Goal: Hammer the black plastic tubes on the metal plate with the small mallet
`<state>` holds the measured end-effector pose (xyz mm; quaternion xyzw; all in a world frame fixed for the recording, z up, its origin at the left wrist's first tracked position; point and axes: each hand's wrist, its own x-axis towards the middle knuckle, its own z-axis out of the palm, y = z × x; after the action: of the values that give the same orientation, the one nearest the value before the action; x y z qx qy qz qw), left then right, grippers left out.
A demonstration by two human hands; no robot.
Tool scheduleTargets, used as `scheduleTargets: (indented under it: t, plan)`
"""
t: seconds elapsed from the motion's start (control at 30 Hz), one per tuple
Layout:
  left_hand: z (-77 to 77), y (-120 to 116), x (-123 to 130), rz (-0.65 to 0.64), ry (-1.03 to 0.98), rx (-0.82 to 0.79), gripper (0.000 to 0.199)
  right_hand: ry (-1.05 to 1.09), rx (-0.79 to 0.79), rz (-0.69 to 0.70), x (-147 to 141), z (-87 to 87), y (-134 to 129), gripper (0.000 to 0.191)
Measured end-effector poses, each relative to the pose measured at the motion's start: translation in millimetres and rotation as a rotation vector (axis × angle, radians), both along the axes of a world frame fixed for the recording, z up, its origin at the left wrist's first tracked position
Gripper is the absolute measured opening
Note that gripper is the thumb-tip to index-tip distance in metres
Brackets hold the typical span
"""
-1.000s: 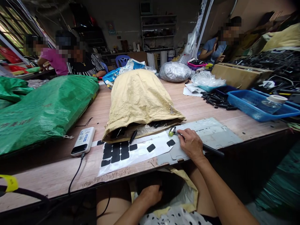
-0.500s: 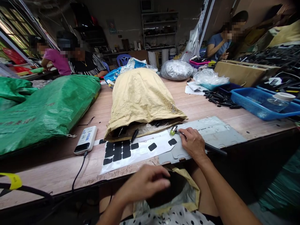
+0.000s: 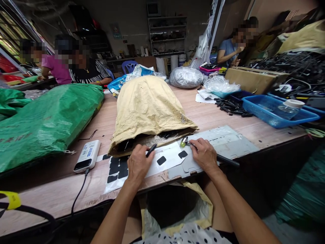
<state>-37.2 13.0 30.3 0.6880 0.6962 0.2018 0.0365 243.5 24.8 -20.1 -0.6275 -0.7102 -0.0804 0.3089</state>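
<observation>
My right hand (image 3: pixel 205 156) is closed around a small hammer (image 3: pixel 184 141). Its metal head has a yellow-green face, and the black handle sticks out behind the hand, over a grey board (image 3: pixel 231 140). My left hand (image 3: pixel 139 162) pinches a small black plastic piece (image 3: pixel 151 150) at the mouth of a tan woven sack (image 3: pixel 149 108). Under that hand lies a white sheet (image 3: pixel 174 152) with black rounded-square stickers, partly covered by the hand. More black pieces show dimly inside the sack's mouth.
Another open sack (image 3: pixel 209 211) sits on my lap below the table edge. At left are a white power bank (image 3: pixel 87 156) with a cable and a green sack (image 3: pixel 56 122). Blue trays (image 3: pixel 279 113) and black parts stand at right. Co-workers sit across the table.
My left hand has moved up from above the lap to the tan sack's mouth and taken hold of the black plastic piece there. My right hand still grips the hammer. The view has shifted slightly.
</observation>
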Motion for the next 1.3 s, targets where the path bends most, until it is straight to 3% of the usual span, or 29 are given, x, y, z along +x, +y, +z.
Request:
scheduleTargets:
  t: [0.1,0.23,0.37,0.53,0.67,0.77,0.9,1.03,1.17,1.3]
  plan:
    - [-4.0,-7,24,-0.248,-0.140,-0.013,0.013,-0.005,0.008,-0.008,0,-0.7,0,0.024]
    - [-16.3,-7,49,-0.357,-0.207,-0.040,0.011,-0.003,0.015,0.000,0,-1.2,0,0.023]
    - [-28.2,-2,54,-0.368,-0.267,-0.011,0.013,-0.012,0.012,0.005,1,-0.5,2,0.024]
    - [-32.1,0,50,-0.384,-0.306,-0.005,0.013,0.014,-0.018,0.037,3,4.0,1,0.025]
    - [-30.9,0,50,-0.401,-0.307,-0.021,0.011,0.164,0.015,0.080,-2,17.0,-13,0.029]
    - [-29.9,0,50,-0.400,-0.310,-0.026,0.011,0.312,0.000,0.185,-9,30.2,-28,0.029]
    - [-30.4,0,50,-0.395,-0.316,-0.029,0.011,0.364,-0.042,0.268,-19,41.7,-44,0.030]
    - [-31.5,0,50,-0.392,-0.328,-0.027,0.013,0.345,-0.001,0.297,-23,38.8,-53,0.031]
    - [-32.0,0,50,-0.386,-0.336,-0.025,0.014,0.238,-0.070,0.267,-24,33.0,-53,0.031]
    - [-33.0,1,50,-0.395,-0.344,-0.028,0.013,0.278,-0.045,0.289,-29,37.8,-52,0.031]
